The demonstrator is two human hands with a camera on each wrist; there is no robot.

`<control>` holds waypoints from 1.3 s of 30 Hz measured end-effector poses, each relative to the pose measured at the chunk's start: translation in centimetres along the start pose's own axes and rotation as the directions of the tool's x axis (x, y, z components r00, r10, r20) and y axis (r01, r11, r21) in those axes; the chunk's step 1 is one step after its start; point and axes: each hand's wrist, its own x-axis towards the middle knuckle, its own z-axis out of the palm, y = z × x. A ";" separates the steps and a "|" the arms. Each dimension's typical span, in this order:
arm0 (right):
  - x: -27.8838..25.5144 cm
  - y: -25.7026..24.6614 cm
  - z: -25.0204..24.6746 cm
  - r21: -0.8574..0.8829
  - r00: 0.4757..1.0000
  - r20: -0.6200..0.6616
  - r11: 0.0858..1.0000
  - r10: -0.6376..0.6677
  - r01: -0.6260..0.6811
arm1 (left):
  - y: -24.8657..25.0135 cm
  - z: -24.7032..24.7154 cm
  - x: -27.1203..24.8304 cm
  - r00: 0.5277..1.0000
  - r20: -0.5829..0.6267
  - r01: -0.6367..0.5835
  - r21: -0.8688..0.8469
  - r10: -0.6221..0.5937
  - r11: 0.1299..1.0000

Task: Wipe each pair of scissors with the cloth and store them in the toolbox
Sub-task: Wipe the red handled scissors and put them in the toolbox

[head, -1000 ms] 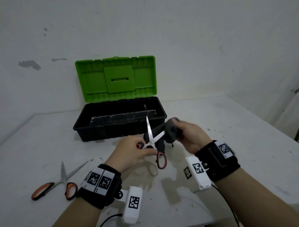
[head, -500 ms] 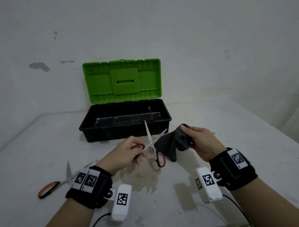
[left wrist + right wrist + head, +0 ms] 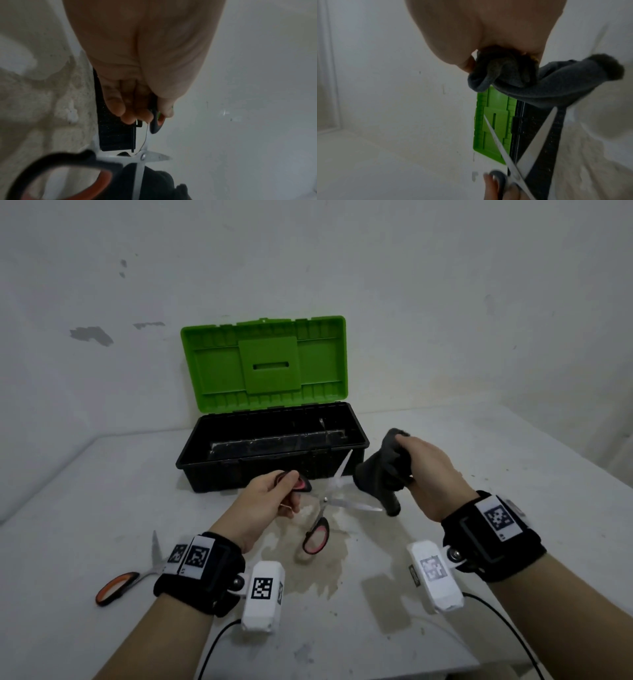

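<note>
My left hand (image 3: 270, 501) grips one handle of the open scissors (image 3: 329, 501) above the desk (image 3: 102, 491); my right hand (image 3: 431, 474) clutches the cloth (image 3: 380, 470) beside the blades, before the open toolbox (image 3: 274, 460).

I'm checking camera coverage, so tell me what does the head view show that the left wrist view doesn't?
Head view only: the orange-handled scissors lying on the table, the toolbox's green lid, and the right hand gripping the grey cloth. Left wrist view only: the left hand's fingertips from the palm side. Both: the left hand holding the red-handled scissors, blades open.
</note>
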 end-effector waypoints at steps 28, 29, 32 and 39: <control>-1.4 3.5 2.5 -0.206 0.979 0.038 0.960 0.200 -0.188 | 0.4 3.4 -0.1 0.990 -0.129 -0.038 0.084 0.049 0.996; -1.2 3.4 2.2 -0.233 0.979 0.028 0.954 0.202 -0.190 | 0.3 3.4 -0.2 0.990 -0.138 -0.022 0.068 0.032 0.997; -0.8 3.1 1.4 -0.214 0.981 -0.012 0.958 0.192 -0.190 | 0.1 3.4 -0.5 0.987 -0.160 0.026 0.032 -0.021 0.999; -1.6 4.3 2.7 -0.086 0.991 -0.080 0.990 0.106 -0.113 | -1.1 4.3 -0.3 0.941 -0.332 -0.009 0.162 0.063 0.987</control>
